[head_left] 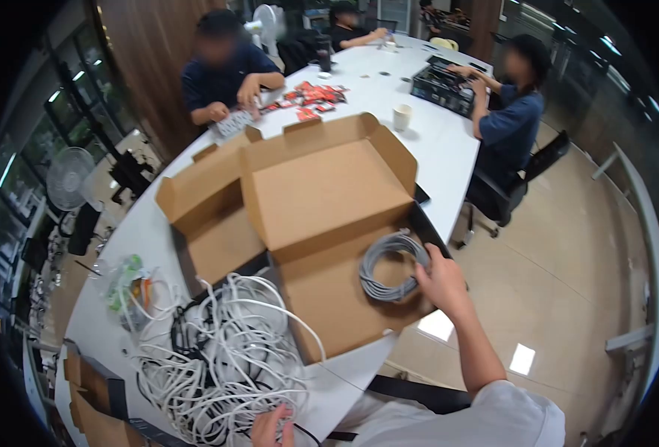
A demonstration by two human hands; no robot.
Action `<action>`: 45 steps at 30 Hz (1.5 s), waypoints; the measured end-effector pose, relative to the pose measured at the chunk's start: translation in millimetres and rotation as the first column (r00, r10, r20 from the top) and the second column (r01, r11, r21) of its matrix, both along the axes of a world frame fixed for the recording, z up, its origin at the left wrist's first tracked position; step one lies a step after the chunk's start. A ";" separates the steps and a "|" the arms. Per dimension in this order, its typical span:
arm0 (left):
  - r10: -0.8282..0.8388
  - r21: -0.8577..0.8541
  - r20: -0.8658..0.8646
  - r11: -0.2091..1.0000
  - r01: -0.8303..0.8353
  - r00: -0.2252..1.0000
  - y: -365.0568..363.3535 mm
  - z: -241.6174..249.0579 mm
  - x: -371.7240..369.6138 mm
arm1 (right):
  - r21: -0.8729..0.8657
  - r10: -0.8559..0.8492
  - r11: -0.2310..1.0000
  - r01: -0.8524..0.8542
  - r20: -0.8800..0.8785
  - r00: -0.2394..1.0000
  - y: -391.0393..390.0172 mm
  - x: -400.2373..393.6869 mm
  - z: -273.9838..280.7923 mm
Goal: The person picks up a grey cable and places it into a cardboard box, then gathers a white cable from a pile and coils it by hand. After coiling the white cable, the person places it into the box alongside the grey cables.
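Note:
My right hand (pixel 443 279) grips the right side of a grey coiled cable (pixel 374 284). The coil rests over the floor of an open cardboard box (pixel 322 298), near its right wall. At the bottom edge of the view, my left hand (pixel 272 428) has its fingers curled at the near edge of a large tangle of white cables (pixel 225 365). A strand seems to be between its fingers, though the lower hand is cut off. Some black cables are mixed into the tangle.
A second open cardboard box (pixel 225 238) stands left of the first; a clear plastic bag (pixel 132 287) lies nearby. Another box (pixel 95 395) sits lower left. Farther along the white table are red packets (pixel 311 97), a cup (pixel 402 118), a black device (pixel 445 86) and several people.

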State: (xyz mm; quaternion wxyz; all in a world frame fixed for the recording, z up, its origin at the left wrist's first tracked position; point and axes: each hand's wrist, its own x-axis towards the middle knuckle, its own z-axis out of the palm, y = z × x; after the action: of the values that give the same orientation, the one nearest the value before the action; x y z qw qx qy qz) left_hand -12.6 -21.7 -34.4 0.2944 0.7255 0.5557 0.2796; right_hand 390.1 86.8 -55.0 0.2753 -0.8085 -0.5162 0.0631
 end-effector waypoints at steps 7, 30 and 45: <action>-0.037 0.022 -0.012 0.999 0.037 0.999 2.0 8.1 3.0 | 0.034 0.050 0.998 -0.046 -0.131 0.990 -3.7 5.8 5.4; -0.042 0.120 -0.055 0.992 0.048 0.998 -6.1 2.2 5.6 | -0.210 0.237 0.956 -0.205 0.141 0.961 18.5 -0.3 -10.1; -0.047 0.132 -0.098 0.989 0.059 0.994 -3.8 5.4 9.8 | -0.185 0.474 0.857 -0.481 -0.082 0.877 20.1 -11.0 -5.6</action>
State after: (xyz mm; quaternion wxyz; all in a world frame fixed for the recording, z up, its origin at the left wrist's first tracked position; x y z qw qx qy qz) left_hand -2.7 -25.5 -29.0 0.2253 0.7707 0.5295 0.2737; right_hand 379.0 106.9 -60.7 0.1770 -0.6776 -0.6867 0.1946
